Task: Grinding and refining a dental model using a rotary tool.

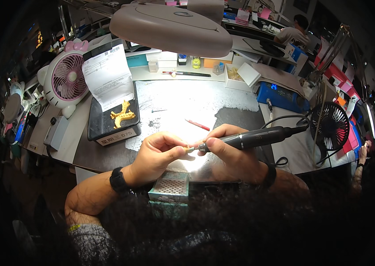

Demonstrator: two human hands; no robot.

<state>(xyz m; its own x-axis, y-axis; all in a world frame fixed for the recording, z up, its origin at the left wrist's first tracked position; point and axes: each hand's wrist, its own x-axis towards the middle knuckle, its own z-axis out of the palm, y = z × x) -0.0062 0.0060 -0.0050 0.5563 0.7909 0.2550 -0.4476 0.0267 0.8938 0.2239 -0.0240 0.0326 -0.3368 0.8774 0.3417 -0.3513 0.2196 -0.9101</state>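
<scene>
My right hand [234, 153] is closed around a black rotary handpiece [258, 137], whose metal tip points left. Thumb and fingers of my left hand [158, 153] pinch a small yellowish piece [188, 150], too small to make out exactly. The handpiece's tip meets or nearly meets that piece under bright light. Left of my hands stands a black tray [114, 132] with yellow dental models [122, 116] inside. A printed paper sheet [107, 77] leans up at the tray's back. A red pencil-like stick [197, 124] lies just beyond my fingers.
A lamp [172, 31] hangs over the far bench. The handpiece's cord runs right towards a blue control box [280, 96] and a black fan [329, 126]. A pink-and-white fan [66, 77] stands left. Below my hands is a perforated suction grille [170, 186]. Another person [294, 33] sits far right.
</scene>
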